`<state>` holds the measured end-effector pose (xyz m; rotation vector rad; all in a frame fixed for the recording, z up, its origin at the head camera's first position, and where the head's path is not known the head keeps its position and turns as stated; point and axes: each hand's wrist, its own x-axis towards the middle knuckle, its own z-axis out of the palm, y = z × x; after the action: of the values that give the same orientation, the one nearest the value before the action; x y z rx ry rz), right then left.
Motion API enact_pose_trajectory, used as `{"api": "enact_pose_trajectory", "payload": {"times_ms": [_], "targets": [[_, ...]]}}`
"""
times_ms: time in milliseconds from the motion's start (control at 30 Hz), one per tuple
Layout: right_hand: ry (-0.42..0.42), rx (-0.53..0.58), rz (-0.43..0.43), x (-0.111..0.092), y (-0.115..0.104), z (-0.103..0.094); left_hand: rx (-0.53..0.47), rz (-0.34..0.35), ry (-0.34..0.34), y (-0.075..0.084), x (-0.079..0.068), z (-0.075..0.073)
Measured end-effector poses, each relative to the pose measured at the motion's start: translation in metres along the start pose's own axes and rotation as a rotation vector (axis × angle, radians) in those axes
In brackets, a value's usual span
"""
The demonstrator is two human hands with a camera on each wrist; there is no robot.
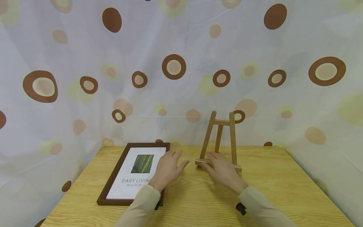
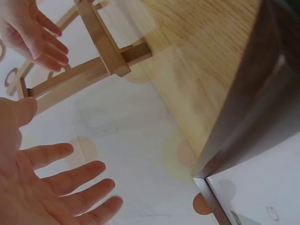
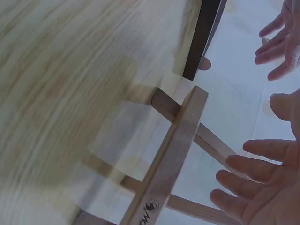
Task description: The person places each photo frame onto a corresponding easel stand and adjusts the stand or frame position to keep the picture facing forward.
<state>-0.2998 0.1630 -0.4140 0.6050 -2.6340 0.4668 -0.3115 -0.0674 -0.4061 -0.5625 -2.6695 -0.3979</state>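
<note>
In the head view, the easel (image 1: 219,138) stands upright near the back edge of the surface (image 1: 272,189), right of centre, while the picture frame (image 1: 127,171) lies flat towards the left edge; setting the easel up looks done, but nothing rests on its ledge. In the left wrist view, the left hand (image 2: 56,192) is empty, fingers spread, apart from the frame. In the right wrist view, the right hand (image 3: 262,183) likewise grips nothing beside the easel; contact there is unclear. Any placing seems left undone.
</note>
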Motion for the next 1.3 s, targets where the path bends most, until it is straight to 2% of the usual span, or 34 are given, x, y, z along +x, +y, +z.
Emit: {"api": "enact_pose_trajectory", "payload": {"times_ms": [200, 567, 700, 933, 1100, 1167, 1300], "targets": [[0.034, 0.168, 0.062, 0.002, -0.003, 0.002, -0.16, -0.076, -0.007, -0.006, -0.001, 0.0], [0.084, 0.378, 0.191, 0.008, -0.002, 0.011, -0.41, -0.155, 0.047, -0.018, -0.003, -0.002], [0.115, 0.444, 0.215, 0.01, -0.002, 0.014, -0.458, -0.163, 0.053, -0.023, -0.003, -0.003], [0.165, 0.5, 0.199, 0.01, -0.008, 0.022, -0.528, -0.174, -0.001, -0.035, -0.009, -0.007], [0.101, 0.554, 0.217, 0.009, -0.016, 0.028, -0.548, -0.184, -0.011, -0.048, -0.015, -0.009], [0.061, 0.561, 0.236, 0.01, -0.019, 0.03, -0.541, -0.198, -0.006, -0.055, -0.018, -0.01], [0.021, 0.568, 0.246, 0.01, -0.024, 0.033, -0.589, -0.25, -0.008, -0.067, -0.023, -0.013]]}}
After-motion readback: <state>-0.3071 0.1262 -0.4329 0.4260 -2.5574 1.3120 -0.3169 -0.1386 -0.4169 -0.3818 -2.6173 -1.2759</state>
